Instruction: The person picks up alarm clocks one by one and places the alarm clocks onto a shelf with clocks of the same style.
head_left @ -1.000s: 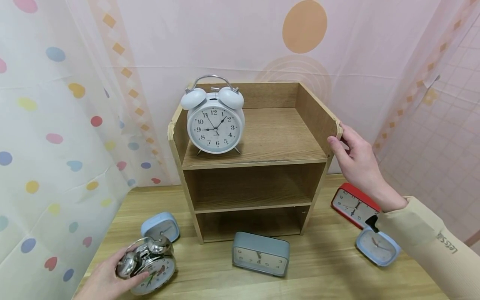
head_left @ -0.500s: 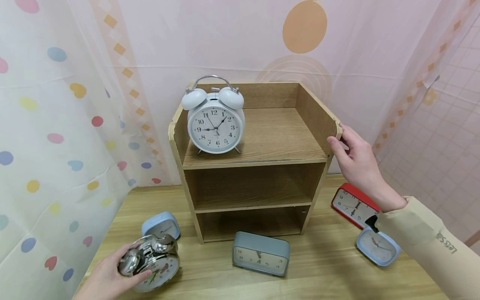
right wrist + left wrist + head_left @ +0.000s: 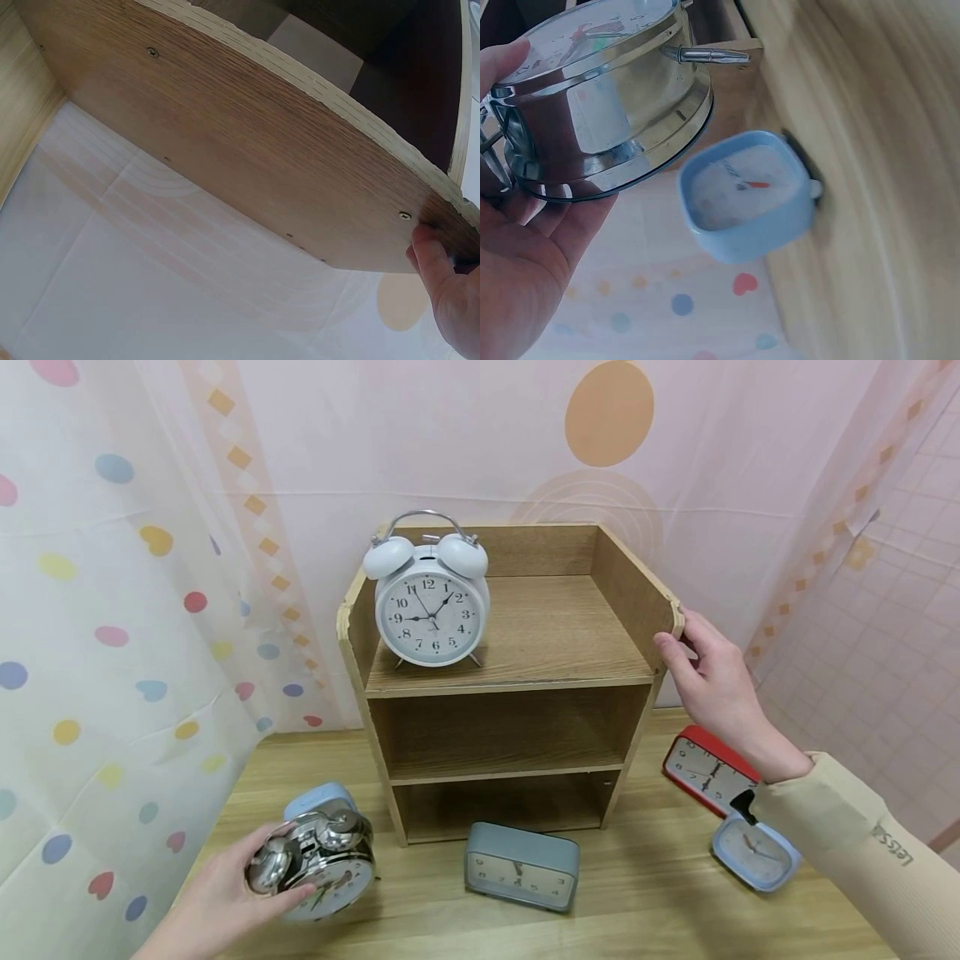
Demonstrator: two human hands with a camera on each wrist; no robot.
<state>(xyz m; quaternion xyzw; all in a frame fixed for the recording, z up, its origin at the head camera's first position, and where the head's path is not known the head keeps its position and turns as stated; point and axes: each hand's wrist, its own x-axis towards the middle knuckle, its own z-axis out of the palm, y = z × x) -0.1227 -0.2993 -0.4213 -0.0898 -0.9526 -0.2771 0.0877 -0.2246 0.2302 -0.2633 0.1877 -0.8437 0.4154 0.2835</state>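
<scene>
My left hand grips a silver twin-bell alarm clock, thumb across its face. In the left wrist view, the clock's metal foot points away from the hand, above the table. Just behind it is a small light-blue alarm clock, partly covered in the head view. My right hand holds the upper right front edge of a wooden shelf, with fingers on the panel's outer face in the right wrist view. A white twin-bell alarm clock stands upright at the left of the top board.
A grey-blue rectangular clock rests on the wooden table before the shelf. To the right, under my forearm, lie a red clock and another light-blue clock. A patterned curtain hangs behind and at the sides.
My left hand and the silver clock have moved up and rightward, now covering more of the light-blue clock behind. My right hand stays on the shelf edge.
</scene>
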